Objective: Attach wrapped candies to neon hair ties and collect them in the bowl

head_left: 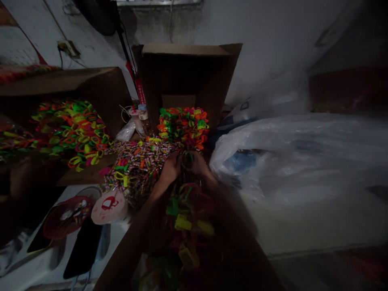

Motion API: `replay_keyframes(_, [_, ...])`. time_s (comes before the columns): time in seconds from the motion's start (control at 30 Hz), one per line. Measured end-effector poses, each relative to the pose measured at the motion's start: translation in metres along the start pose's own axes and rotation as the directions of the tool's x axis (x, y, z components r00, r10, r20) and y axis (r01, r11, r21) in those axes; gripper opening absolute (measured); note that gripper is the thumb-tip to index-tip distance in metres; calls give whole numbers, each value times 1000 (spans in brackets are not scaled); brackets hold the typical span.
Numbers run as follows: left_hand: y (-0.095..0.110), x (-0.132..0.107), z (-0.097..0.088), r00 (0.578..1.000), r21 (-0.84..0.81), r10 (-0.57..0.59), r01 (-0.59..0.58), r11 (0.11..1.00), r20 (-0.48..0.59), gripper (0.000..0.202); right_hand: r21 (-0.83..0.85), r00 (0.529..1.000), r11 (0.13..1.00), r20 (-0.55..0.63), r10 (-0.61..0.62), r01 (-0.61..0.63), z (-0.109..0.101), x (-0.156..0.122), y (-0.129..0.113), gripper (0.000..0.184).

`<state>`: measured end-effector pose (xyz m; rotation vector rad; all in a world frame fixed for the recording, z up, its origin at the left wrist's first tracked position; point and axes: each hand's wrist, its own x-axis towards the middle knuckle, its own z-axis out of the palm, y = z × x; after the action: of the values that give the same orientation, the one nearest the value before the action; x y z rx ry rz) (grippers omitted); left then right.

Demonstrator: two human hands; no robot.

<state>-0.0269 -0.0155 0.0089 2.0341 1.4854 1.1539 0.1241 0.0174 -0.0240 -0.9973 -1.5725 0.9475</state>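
Observation:
My left hand (170,167) and my right hand (200,165) are close together in front of the upright cardboard box. Between them is a small dark greenish loop (188,160), which seems to be in the fingers of my right hand. The fingers of my left hand are curled; dim light and blur hide what they hold. Left of them spreads a heap of small patterned, candy-like sticks (142,155). Bright plastic loops, resembling toy watches (183,126), fill the mouth of the box. More of these coloured loops (182,222) lie below, between my forearms.
Another cardboard box (91,81) spills coloured loops at left, near another person's hand (21,176). A lidded pink cup (109,207), a red bowl (68,218) and a dark phone (83,248) are at lower left. A large clear plastic bag (291,161) bulges at right.

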Motion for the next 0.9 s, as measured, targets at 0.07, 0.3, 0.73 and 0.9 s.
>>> replay_keyframes(0.07, [-1, 0, -2, 1000, -31, 26, -26, 999, 7, 14, 62, 1000, 998, 7, 22, -22, 2, 3, 0, 42])
replay_keyframes(0.3, [3, 0, -8, 995, -83, 91, -89, 993, 31, 15, 11, 997, 997, 25, 74, -74, -4, -1, 20, 40])
replay_keyframes(0.73, [-8, 2, -4, 978, 4, 197, -197, 980, 70, 22, 63, 982, 982, -51, 182, -179, 6, 5, 8, 41])
replay_keyframes(0.9, [0, -5, -3, 979, 229, 184, -199, 953, 88, 26, 76, 979, 977, -43, 201, -197, 6, 3, 9, 43])
